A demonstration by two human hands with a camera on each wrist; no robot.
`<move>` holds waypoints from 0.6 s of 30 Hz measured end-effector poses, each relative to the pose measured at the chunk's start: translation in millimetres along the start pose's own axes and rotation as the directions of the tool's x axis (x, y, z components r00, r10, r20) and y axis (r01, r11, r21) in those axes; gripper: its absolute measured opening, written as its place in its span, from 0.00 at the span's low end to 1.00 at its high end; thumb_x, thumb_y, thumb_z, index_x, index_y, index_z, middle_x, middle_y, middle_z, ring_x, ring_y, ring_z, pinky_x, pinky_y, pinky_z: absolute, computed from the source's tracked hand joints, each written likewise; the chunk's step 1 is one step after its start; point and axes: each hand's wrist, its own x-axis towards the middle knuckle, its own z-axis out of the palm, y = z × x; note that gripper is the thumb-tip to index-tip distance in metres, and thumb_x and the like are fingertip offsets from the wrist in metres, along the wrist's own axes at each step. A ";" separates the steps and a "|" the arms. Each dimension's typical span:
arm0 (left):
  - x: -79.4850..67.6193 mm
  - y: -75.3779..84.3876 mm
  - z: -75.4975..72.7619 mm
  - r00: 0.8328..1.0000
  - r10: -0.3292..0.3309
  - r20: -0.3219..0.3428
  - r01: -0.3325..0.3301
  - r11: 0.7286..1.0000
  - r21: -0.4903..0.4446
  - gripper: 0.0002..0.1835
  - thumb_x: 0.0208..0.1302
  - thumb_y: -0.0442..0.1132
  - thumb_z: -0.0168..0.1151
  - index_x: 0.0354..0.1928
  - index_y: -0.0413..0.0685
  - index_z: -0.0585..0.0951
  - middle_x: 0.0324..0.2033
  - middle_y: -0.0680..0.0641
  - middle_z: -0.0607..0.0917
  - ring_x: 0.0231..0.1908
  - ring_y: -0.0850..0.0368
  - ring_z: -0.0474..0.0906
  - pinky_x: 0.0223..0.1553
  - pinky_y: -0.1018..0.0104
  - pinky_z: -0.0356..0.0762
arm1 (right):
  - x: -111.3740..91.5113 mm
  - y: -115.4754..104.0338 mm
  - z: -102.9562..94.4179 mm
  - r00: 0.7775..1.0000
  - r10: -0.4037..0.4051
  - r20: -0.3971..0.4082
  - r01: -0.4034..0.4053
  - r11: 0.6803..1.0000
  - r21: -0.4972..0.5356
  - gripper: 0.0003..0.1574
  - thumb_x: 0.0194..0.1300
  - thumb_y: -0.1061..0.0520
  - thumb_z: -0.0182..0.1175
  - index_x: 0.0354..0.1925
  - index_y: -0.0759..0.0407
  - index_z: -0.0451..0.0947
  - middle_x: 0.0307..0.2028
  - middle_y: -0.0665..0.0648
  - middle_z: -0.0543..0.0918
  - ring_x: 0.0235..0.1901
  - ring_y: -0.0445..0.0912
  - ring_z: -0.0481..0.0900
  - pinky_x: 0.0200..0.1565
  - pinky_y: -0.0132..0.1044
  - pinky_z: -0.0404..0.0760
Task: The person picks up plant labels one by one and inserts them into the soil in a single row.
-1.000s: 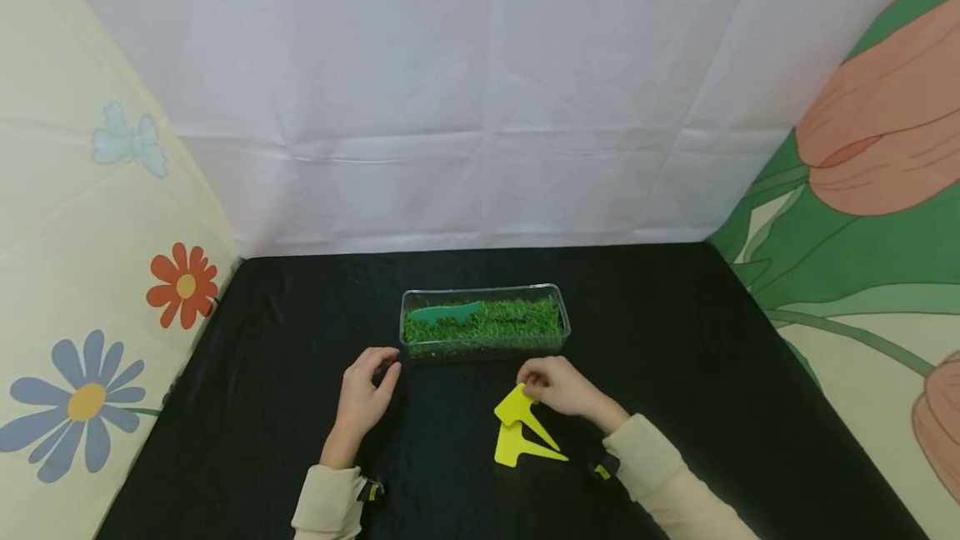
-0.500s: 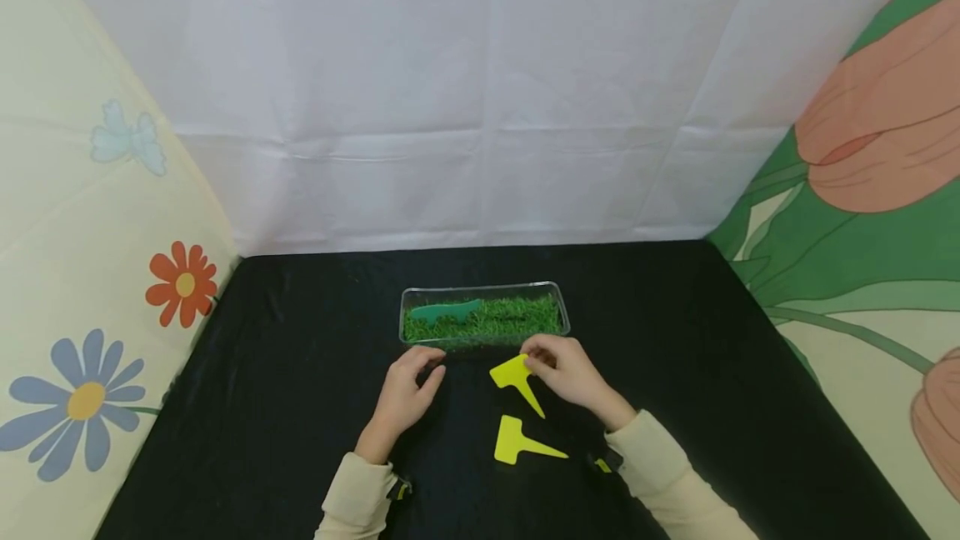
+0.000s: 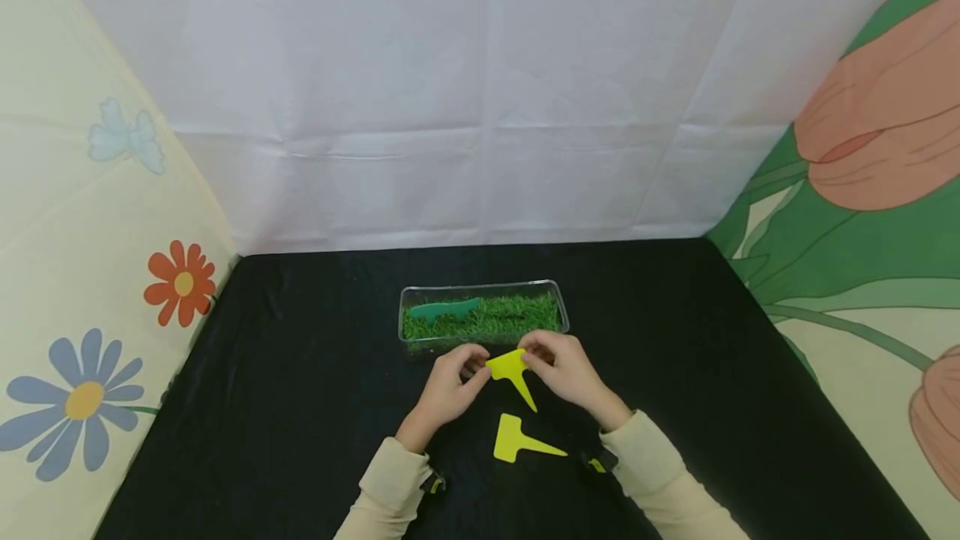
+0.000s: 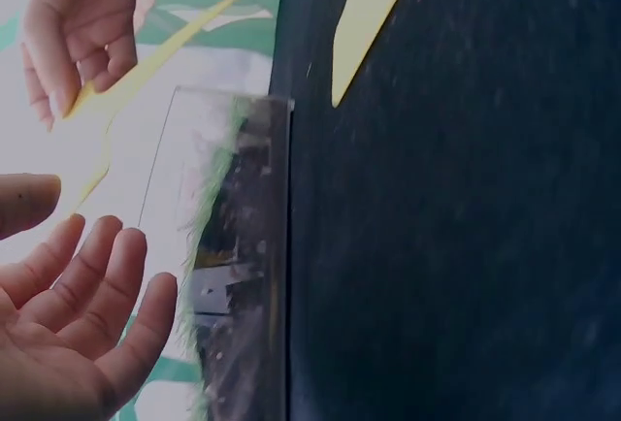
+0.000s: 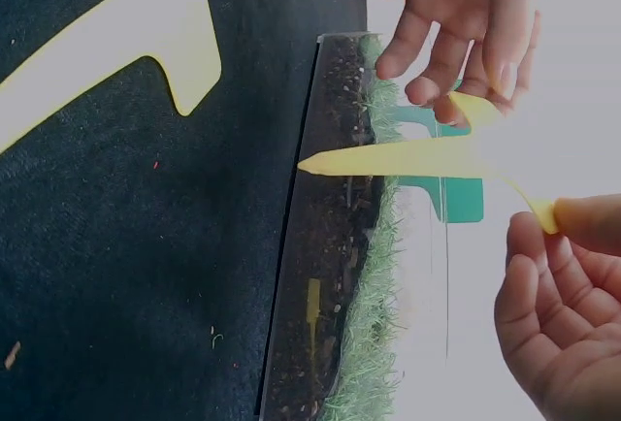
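Observation:
A yellow T-shaped plant label [image 3: 512, 372] is held up in front of the grass tray. My right hand [image 3: 566, 369] pinches its right end between thumb and index finger, clearest in the right wrist view. At the other end my left hand [image 3: 452, 386] has thumb and fingertips around the label's corner, with the lower fingers spread; glare in the left wrist view blurs that contact. The label's pointed stem [image 5: 388, 159] hangs down. A second yellow plant label [image 3: 510, 438] lies flat on the black cloth below, its point to the right.
Behind the hands stands a clear rectangular tray [image 3: 408, 340] of green grass over dark soil. A green plant label [image 3: 446, 309] is on the tray's left part. Black cloth [image 3: 300, 407] covers the table. A white sheet [image 3: 480, 90] hangs behind, with flower-printed sheets at both sides.
My right hand has lifted one yellow label off the other and up toward the tray. My left hand has moved right, from beside the tray to the lifted label's left end.

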 end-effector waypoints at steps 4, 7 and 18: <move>1.2 -0.4 6.4 1.000 -0.027 0.002 0.027 0.997 -0.075 0.05 0.62 0.33 0.57 0.39 0.41 0.77 0.30 0.49 0.80 0.29 0.59 0.76 0.31 0.70 0.76 | -0.4 0.9 0.4 1.000 0.009 -0.003 -0.009 1.000 0.004 0.06 0.57 0.68 0.59 0.34 0.61 0.78 0.27 0.51 0.79 0.22 0.37 0.73 0.24 0.32 0.75; 1.6 -2.1 9.6 0.999 -0.040 -0.014 0.038 0.991 -0.129 0.04 0.61 0.31 0.57 0.37 0.42 0.77 0.29 0.49 0.80 0.28 0.58 0.76 0.30 0.70 0.76 | -0.9 2.3 1.3 1.000 0.010 -0.007 -0.010 1.000 0.008 0.06 0.57 0.68 0.59 0.34 0.60 0.78 0.26 0.50 0.79 0.22 0.37 0.73 0.24 0.32 0.75; 4.7 2.0 7.3 0.999 0.022 -0.029 -0.024 0.997 -0.079 0.03 0.62 0.29 0.56 0.35 0.43 0.77 0.26 0.50 0.79 0.23 0.62 0.73 0.25 0.71 0.73 | -0.6 1.0 -3.0 0.999 -0.050 0.018 0.051 0.998 -0.025 0.06 0.56 0.67 0.61 0.35 0.63 0.77 0.28 0.51 0.79 0.24 0.39 0.75 0.26 0.31 0.76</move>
